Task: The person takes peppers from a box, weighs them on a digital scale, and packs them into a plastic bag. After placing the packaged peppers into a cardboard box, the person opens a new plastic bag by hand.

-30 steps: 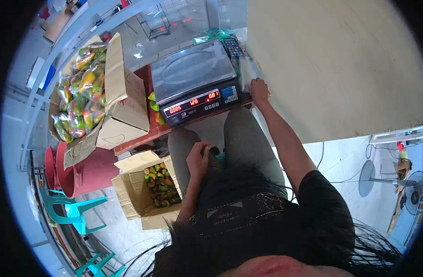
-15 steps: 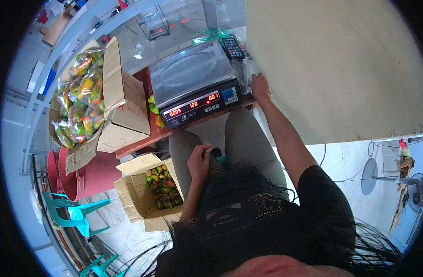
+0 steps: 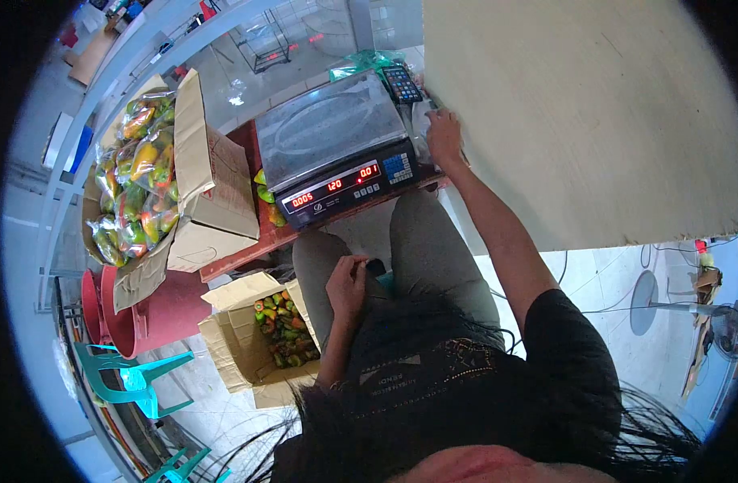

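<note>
My right hand (image 3: 444,138) is at the right side of the digital scale (image 3: 332,133), its fingers bent onto a clear plastic bag (image 3: 420,121) in the narrow space beside the scale. My left hand (image 3: 347,283) rests on my left thigh with its fingers curled together; anything inside them is hidden. The scale's metal pan is bare, and its red display reads 0.005, 1.20 and 0.01. A phone (image 3: 402,84) lies just past my right fingers. A few green and orange peppers (image 3: 268,199) sit against the scale's left side.
A carton (image 3: 218,205) of bagged peppers stands left of the scale on the red table (image 3: 244,256). Below it, another carton (image 3: 224,342) holds loose peppers. A large board (image 3: 586,121) borders my right arm. Red tubs (image 3: 163,310) and a teal chair (image 3: 135,378) are at left.
My right hand has moved slightly up and left, from the board's edge onto the plastic beside the scale. My left hand stays on my thigh. The scale reading is unchanged.
</note>
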